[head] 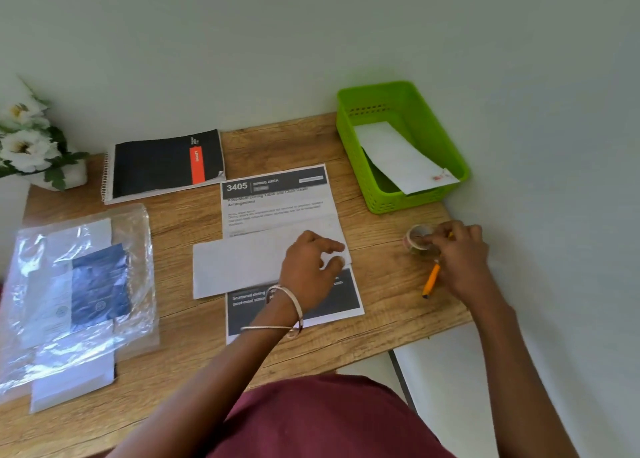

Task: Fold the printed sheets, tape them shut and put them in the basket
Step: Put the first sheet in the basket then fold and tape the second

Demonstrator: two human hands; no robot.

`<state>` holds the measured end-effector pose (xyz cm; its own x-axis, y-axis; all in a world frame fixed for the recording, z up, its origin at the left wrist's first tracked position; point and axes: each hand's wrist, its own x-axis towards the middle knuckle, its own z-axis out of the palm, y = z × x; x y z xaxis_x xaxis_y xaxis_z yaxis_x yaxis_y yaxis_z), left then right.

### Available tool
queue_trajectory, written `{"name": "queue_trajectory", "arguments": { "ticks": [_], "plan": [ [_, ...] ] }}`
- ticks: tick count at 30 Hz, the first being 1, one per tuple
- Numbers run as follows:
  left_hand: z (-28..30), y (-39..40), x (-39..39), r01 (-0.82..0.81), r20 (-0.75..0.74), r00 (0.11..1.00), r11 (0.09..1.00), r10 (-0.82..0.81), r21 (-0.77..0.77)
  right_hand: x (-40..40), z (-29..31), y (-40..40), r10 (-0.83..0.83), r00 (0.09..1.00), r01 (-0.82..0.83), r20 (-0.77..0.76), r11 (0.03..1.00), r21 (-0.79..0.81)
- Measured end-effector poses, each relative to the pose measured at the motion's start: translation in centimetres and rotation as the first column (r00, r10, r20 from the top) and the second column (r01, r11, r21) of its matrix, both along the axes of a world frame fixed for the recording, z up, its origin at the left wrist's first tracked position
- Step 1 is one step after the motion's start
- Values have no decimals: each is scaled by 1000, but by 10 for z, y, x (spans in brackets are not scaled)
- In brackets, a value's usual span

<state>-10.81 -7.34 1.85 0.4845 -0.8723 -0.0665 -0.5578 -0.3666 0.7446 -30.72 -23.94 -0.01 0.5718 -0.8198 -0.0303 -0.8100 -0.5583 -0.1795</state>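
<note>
**Holding the fold down while I grab the tape**

My left hand (311, 267) rests on the folded paper (242, 262), fingers loosely bent and gripping nothing. I think it sits there so the fold does not pop open. The folded paper lies across a flat printed sheet (277, 198). My right hand (457, 253) pinches the little tape roll (417, 238) on the table (194, 215), just below the green basket (388, 201), likely to pull off a piece. An orange pen (431, 281) lies right by that hand. One folded paper (398, 156) is in the basket, leaning on its side.

The sheet says "3405" and "DINING AREA". The small words are too blurry. The black notebook (162, 165) has a red label I cannot read.
</note>
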Motion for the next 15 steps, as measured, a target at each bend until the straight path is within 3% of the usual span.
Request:
{"name": "queue_trajectory", "arguments": {
  "ticks": [6, 15],
  "plan": [
    [-1, -40, -33, 94, -80, 993, 995, -91, 29, -1, -10, -10, 109, 957, -114, 267, 993, 2],
    [0, -55, -49, -27, -42, 999, 981, 19, -190, 6, 14, 9, 139, 876, -219, 462, 968, 125]
  ]
}}
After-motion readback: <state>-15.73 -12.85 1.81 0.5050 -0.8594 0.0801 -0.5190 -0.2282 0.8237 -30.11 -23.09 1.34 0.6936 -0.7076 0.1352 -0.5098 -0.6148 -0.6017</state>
